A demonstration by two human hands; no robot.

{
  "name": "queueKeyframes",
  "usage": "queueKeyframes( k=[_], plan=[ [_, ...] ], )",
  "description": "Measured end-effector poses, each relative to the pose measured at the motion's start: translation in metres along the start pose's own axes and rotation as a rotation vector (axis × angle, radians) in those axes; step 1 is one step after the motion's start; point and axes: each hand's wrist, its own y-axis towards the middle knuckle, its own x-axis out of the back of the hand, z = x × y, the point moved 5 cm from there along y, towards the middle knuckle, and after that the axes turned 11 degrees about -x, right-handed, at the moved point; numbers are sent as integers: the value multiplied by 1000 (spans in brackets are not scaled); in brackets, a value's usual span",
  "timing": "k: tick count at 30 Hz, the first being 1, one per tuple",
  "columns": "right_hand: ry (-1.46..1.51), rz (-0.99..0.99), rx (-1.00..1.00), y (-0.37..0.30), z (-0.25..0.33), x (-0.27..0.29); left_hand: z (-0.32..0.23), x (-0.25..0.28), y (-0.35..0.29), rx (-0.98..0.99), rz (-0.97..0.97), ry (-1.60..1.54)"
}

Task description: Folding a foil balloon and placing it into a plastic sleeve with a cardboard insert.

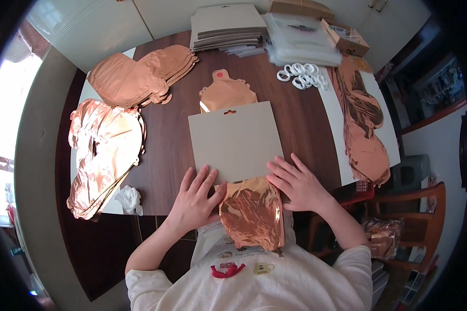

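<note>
A flat grey-beige card sheet (236, 144) with a small hanging slot near its far edge lies on the table in front of me. It rests over a rose-gold foil balloon (251, 215), whose crinkled near end hangs past the table edge towards my shirt. Beyond the card's far edge shows more rose-gold foil (227, 94), with a tab bearing a red dot. My left hand (196, 199) is spread at the card's near left corner, its thumb beside the foil. Fingers outstretched, my right hand (297, 184) lies at the near right corner. The foil under the card is hidden.
Rose-gold foil balloons lie stacked at far left (135, 75), near left (106, 150) and right (363, 129). At the back stand a card stack (228, 26), clear plastic bags (301, 39) and an open box (345, 39). White rings (302, 75) and crumpled tissue (129, 200) lie about.
</note>
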Motion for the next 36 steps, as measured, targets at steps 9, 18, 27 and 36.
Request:
queueKeyframes(
  k=[9, 18, 27, 36],
  plan=[
    [70, -167, -4, 8, -4, 7, 2, 1, 3, -18, -213, 70],
    [269, -383, 4, 20, -13, 15, 19, -2, 8, 84, -366, -252],
    [366, -335, -207, 45, -23, 17, 32, -2, 20, 350, -502, -411],
    [453, -262, -307, 57, -27, 14, 35, -1, 30, 416, -458, -287]
  ],
)
